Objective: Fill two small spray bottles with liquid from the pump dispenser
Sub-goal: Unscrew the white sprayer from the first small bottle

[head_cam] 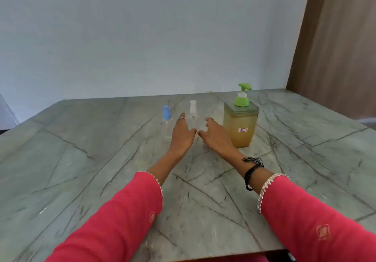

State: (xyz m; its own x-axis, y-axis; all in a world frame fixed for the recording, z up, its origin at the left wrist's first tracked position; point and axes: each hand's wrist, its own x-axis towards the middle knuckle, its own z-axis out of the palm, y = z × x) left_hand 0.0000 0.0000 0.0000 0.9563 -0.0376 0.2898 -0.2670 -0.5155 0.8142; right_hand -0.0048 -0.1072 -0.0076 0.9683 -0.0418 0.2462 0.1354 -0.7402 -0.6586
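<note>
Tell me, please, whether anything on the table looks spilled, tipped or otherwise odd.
Nothing stands out: the blue-capped bottle, the white-capped bottle and the pump dispenser stand upright and capped on a dry table.

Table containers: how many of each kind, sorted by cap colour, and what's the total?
Spray bottle, blue cap: 1
Spray bottle, white cap: 1
Pump dispenser, green pump: 1
Total: 3
</note>
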